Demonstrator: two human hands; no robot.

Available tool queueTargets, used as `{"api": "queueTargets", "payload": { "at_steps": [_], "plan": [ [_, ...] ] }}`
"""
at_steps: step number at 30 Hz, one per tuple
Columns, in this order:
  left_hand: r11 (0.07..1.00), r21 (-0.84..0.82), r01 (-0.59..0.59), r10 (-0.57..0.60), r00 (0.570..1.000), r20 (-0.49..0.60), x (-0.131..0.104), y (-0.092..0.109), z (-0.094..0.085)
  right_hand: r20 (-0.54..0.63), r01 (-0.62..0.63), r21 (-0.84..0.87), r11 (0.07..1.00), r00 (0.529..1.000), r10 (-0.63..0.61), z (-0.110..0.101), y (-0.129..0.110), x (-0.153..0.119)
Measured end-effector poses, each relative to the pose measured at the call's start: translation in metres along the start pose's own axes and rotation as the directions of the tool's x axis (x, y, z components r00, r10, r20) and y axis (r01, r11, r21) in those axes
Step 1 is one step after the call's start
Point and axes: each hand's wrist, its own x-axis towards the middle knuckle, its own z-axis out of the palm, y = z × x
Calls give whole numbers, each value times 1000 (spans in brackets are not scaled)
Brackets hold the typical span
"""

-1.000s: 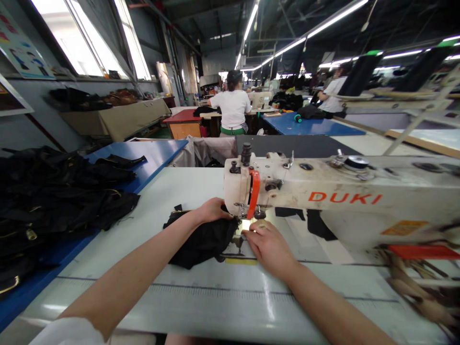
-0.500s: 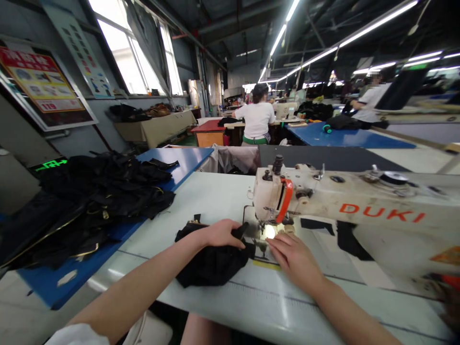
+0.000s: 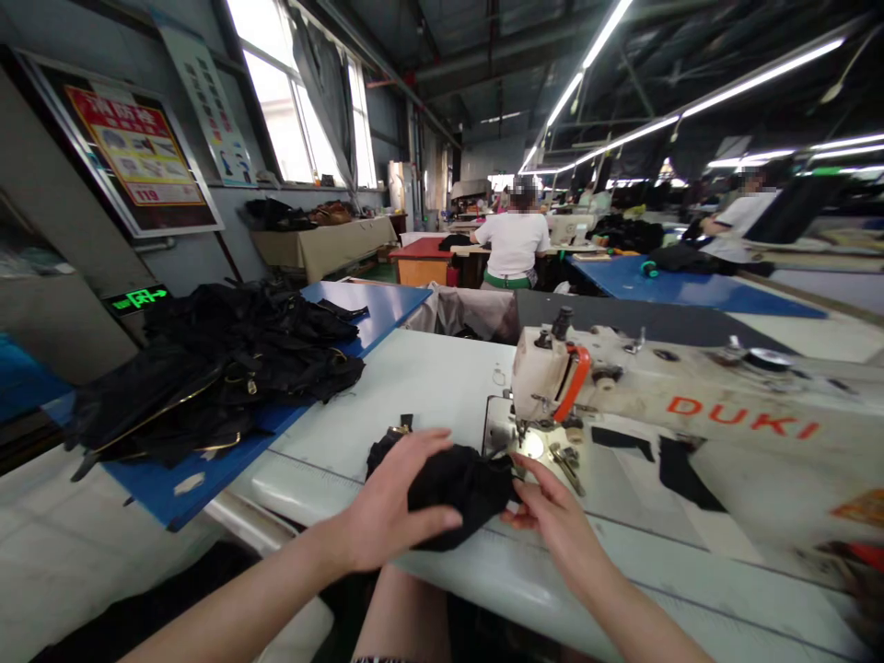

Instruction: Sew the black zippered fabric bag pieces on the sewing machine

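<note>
A bunched black fabric piece (image 3: 473, 483) with a short tab and a bit of gold-coloured zipper at its far left lies on the pale sewing table (image 3: 428, 378). Over its left side is my left hand (image 3: 393, 506), open with thumb and fingers spread; whether the palm touches the cloth I cannot tell. My right hand (image 3: 552, 506) pinches the right edge of the fabric between thumb and fingers. Just beyond it stands the sewing machine (image 3: 542, 378), its lamp lighting the needle area. Part of the fabric is hidden under my left hand.
Black zippered fabric pieces (image 3: 227, 368) are heaped on a blue table (image 3: 166, 488) to my left. Flat black cut pieces (image 3: 683, 474) lie under the machine arm. Ahead, a person in a white shirt (image 3: 515, 244) sits at another machine; another person (image 3: 742, 226) is at the right.
My right hand has come back from the needle area and taken the fabric's right edge. My left hand has loosened its grip, spread its fingers and moved nearer. The view has shifted left.
</note>
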Motion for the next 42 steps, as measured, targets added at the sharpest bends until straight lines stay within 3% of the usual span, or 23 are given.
{"api": "queueTargets", "payload": {
  "at_steps": [3,5,7,9,12,15,17,21,23,25,27,29,32,34,36,38,39,40,42],
  "plan": [
    [999,41,-24,21,998,63,-38,-10,16,-19,-68,107,992,997,70,11,-11,-10],
    [998,29,56,-55,998,-37,-45,-23,25,10,-76,161,984,997,76,22,-24,-13],
    [981,-86,171,-182,974,-133,-36,-34,21,76,-46,194,980,997,32,33,-44,-15],
    [919,-289,268,-331,923,-198,-19,-36,1,153,27,202,979,986,-59,41,-67,-14],
    [780,-567,265,-453,864,-220,2,-22,-44,150,200,133,971,964,-219,44,-96,-13],
    [652,-700,291,-475,877,-78,6,-5,-73,39,296,19,955,954,-296,46,-105,-13],
    [565,-756,330,-469,883,35,3,-1,-75,80,235,63,970,968,-240,51,-99,-14],
    [463,-795,392,-444,879,175,0,-10,-58,311,-100,252,963,950,18,71,-75,-17],
    [442,-785,434,-452,864,223,3,-18,-52,299,-204,299,932,948,111,80,-64,-17],
    [480,-757,444,-464,861,210,8,-27,-50,237,-225,338,914,960,149,85,-56,-15],
    [601,-676,427,-510,855,87,9,-35,-50,184,-214,368,905,971,155,85,-50,-12],
    [744,-537,399,-543,829,-137,3,-39,-49,141,-202,398,895,977,158,83,-45,-8],
    [889,-318,329,-446,777,-444,-23,-36,-34,83,-192,465,864,981,173,80,-39,-1],
    [923,-265,279,-380,770,-512,-47,-29,-15,52,-189,513,838,981,189,80,-36,4],
    [875,-372,310,-471,726,-502,-64,-21,6,29,-188,553,811,978,207,82,-35,7],
    [749,-576,327,-629,621,-467,-70,-15,24,19,-197,587,785,973,230,87,-35,7],
    [670,-678,302,-688,596,-414,-68,-13,29,25,-211,601,771,969,246,90,-37,7],
    [585,-768,260,-726,590,-354,-64,-10,32,40,-234,613,755,963,266,94,-38,6],
    [443,-879,175,-736,631,-245,-52,-6,30,82,-296,629,719,945,318,100,-42,3]
  ]
}}
